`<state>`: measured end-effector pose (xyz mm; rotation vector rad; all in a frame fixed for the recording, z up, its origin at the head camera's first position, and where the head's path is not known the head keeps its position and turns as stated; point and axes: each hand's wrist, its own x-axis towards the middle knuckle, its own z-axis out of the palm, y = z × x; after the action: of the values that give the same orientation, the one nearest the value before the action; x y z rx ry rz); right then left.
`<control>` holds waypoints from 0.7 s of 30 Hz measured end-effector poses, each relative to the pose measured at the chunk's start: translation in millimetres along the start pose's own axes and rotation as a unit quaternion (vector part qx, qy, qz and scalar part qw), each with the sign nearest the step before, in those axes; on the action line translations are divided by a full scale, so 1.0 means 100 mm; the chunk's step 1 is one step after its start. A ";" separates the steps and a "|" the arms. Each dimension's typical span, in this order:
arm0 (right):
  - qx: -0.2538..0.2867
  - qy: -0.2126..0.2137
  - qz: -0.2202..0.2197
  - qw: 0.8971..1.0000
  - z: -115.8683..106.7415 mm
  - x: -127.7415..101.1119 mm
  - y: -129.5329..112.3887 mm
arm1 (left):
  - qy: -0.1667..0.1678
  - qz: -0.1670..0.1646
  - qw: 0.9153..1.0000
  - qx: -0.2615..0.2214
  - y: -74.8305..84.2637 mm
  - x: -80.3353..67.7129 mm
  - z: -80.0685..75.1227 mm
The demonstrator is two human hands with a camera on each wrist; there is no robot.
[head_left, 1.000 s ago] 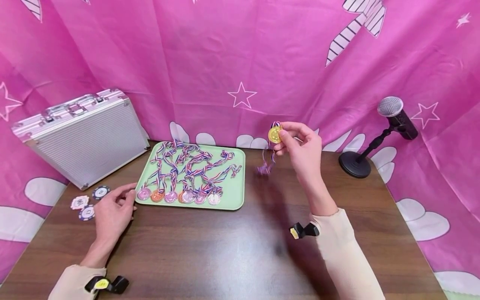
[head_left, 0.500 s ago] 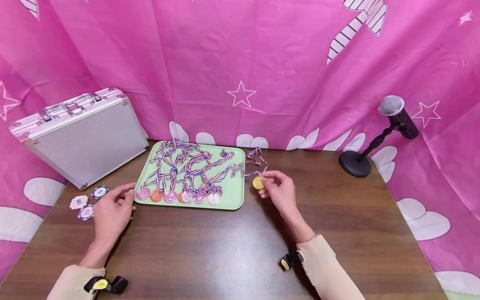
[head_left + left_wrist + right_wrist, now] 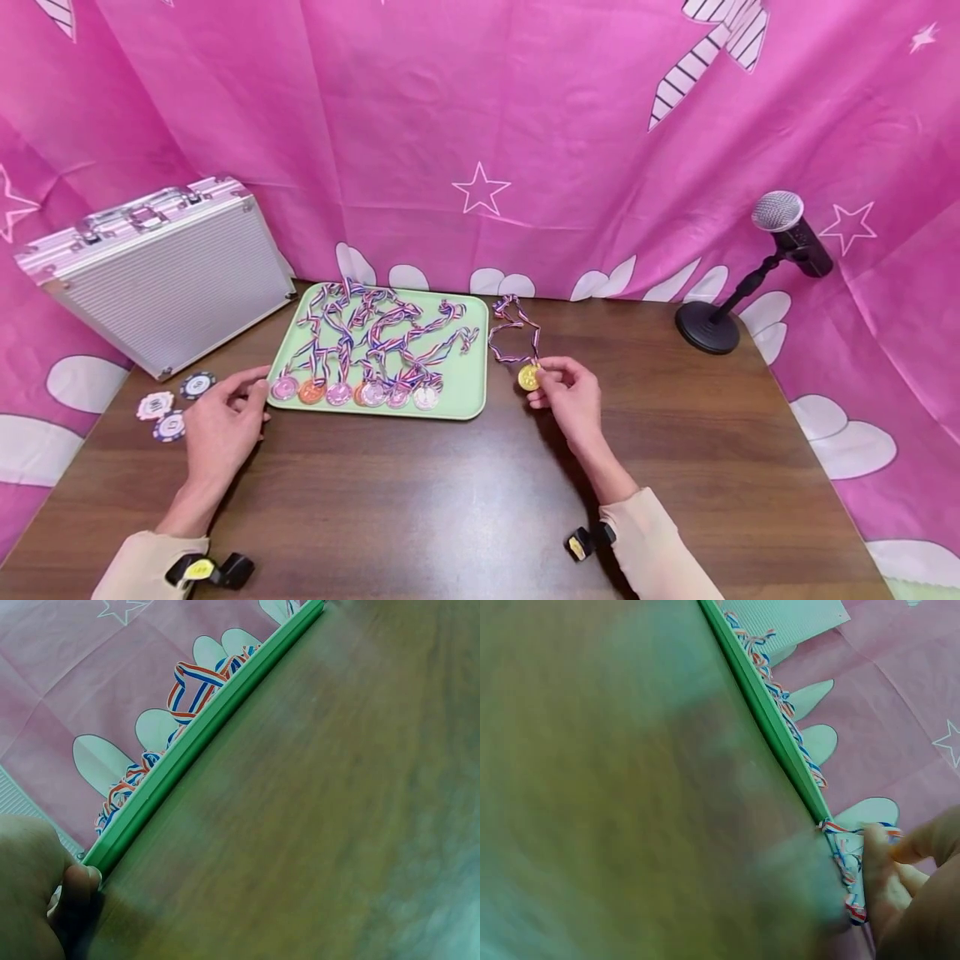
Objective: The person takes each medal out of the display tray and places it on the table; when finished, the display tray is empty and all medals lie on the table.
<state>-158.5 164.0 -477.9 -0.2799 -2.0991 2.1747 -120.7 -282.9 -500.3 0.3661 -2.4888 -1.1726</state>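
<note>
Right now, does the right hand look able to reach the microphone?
Probably yes: nothing visible stands between the right hand and the microphone, though the hand pinches a gold medal it may need to release.

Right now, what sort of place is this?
Likely a staged tabletop set, though I can't be sure: a printed pink curtain hangs behind the wooden table, which bears a microphone on a stand and a silver case.

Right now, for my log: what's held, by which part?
Right hand pinches the gold medal by its right rim; left hand touches the green tray's near left corner, grip unclear.
</note>
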 end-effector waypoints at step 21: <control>-0.324 0.018 -0.151 0.934 -0.01 0.00 0.17 | 0.003 -0.006 1.000 0.002 0.01 0.00 0.01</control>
<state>-157.5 164.6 -495.4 -0.0347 -2.5706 1.2548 -121.2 -281.9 -499.8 0.3850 -2.4881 -1.1688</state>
